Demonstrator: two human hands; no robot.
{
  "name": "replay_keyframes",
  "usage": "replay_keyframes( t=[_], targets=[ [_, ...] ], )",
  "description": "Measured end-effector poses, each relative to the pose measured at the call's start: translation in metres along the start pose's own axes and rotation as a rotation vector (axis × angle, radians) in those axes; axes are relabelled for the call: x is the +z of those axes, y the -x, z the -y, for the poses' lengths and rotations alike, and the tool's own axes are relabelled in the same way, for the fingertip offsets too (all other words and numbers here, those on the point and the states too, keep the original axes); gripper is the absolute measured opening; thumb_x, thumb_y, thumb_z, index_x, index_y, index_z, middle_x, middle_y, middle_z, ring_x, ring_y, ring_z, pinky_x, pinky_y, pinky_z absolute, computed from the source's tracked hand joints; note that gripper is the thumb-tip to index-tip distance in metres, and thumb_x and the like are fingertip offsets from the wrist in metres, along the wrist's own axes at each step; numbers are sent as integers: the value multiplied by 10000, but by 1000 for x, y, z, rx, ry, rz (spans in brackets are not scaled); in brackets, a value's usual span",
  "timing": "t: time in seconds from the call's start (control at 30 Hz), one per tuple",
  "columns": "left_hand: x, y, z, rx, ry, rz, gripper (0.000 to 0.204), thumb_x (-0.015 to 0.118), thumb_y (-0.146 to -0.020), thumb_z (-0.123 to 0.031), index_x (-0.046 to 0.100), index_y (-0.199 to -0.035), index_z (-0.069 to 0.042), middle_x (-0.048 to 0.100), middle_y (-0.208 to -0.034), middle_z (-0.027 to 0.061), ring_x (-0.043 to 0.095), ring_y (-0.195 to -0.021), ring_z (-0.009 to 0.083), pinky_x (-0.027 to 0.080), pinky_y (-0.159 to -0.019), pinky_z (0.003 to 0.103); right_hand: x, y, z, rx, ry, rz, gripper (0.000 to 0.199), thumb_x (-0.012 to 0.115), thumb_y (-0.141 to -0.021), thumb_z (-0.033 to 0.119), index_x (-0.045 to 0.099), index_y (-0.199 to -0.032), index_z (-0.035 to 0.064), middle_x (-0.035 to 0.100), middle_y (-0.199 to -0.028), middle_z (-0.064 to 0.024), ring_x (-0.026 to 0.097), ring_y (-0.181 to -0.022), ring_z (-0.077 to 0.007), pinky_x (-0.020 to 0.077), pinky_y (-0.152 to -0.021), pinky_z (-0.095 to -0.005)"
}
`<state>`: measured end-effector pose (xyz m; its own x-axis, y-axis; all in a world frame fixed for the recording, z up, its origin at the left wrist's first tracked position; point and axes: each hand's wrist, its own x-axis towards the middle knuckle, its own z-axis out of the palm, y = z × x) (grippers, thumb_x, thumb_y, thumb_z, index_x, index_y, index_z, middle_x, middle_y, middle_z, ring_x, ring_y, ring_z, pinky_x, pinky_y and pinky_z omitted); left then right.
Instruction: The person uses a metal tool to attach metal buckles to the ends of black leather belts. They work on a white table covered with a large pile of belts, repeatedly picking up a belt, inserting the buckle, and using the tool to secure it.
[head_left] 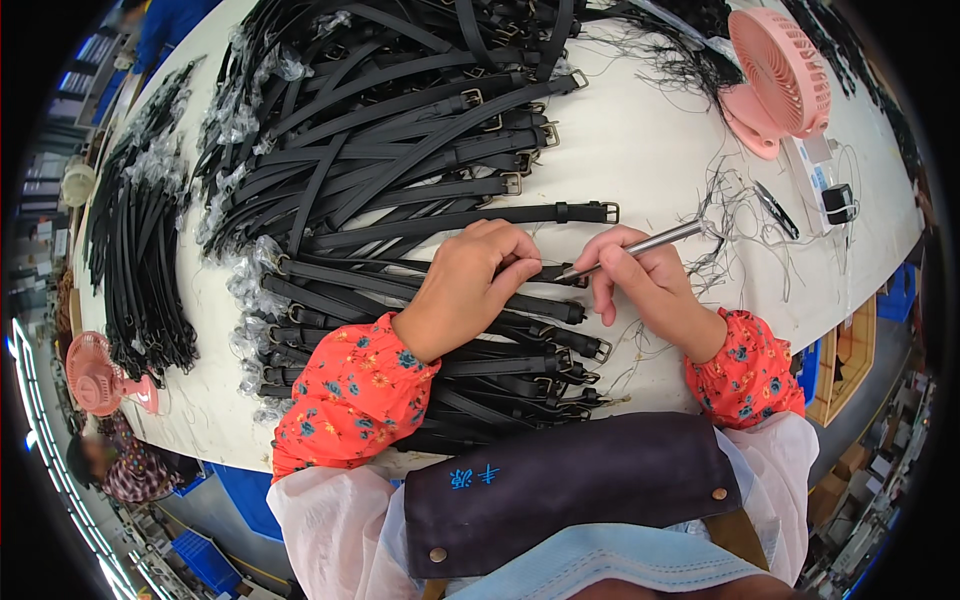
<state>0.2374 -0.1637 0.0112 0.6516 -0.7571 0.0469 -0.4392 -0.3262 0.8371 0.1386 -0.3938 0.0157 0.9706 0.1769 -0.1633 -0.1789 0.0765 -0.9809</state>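
Note:
My left hand is closed, thumb against fingers, on a black belt near its buckle end. A slender silver pen-like tool rests in my right hand, its narrow tip touching or just beside that belt. Whether the tool has one prong or two is not clear. Just beyond my hands another black belt lies stretched out with its metal buckle pointing right. Several more belts lie under and in front of my left forearm.
A large heap of black belts covers the far middle, with clear plastic wrapping at their left ends. Another bundle lies left. Pink fans stand at both sides. Loose threads, small black snips and a black plug lie right.

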Motion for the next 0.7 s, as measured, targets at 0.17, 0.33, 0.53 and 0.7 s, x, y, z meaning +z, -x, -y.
replay_keyframes(
  t=[0.17, 0.33, 0.53, 0.7],
  targets=[
    [-6, 0, 1, -67, 112, 65, 93, 677, -954, -66, 666, -956, 26, 696, -1006, 83, 613, -791, 145, 508, -706, 291, 0, -2, -5, 2, 0, 46, 363, 464, -1111, 325, 626, -1105, 0, 633, -698, -53, 604, -612, -110, 487, -590, -252],
    [-6, -1, 2, -76, 108, 78, 110, 676, -961, -84, 660, -962, 25, 702, -1030, 86, 616, -789, 138, 512, -711, 292, 4, -3, -7, -32, -27, 26, 339, 476, -1109, 295, 653, -1084, 7, 636, -693, -30, 606, -601, -93, 488, -567, -237],
    [-5, -1, 5, -63, 109, 75, 107, 673, -961, -86, 658, -957, 20, 705, -1035, 86, 610, -779, 132, 511, -702, 288, 5, -4, -8, -21, -29, 31, 331, 470, -1111, 288, 646, -1103, 7, 640, -710, -35, 613, -611, -97, 503, -581, -237],
    [-5, 0, 3, -82, 138, 65, 102, 667, -962, -84, 663, -963, 18, 708, -1025, 77, 599, -775, 116, 503, -696, 278, 5, -4, -8, -27, -38, 49, 330, 474, -1110, 287, 644, -1103, 4, 643, -721, -41, 620, -615, -102, 509, -585, -235]
  ],
)
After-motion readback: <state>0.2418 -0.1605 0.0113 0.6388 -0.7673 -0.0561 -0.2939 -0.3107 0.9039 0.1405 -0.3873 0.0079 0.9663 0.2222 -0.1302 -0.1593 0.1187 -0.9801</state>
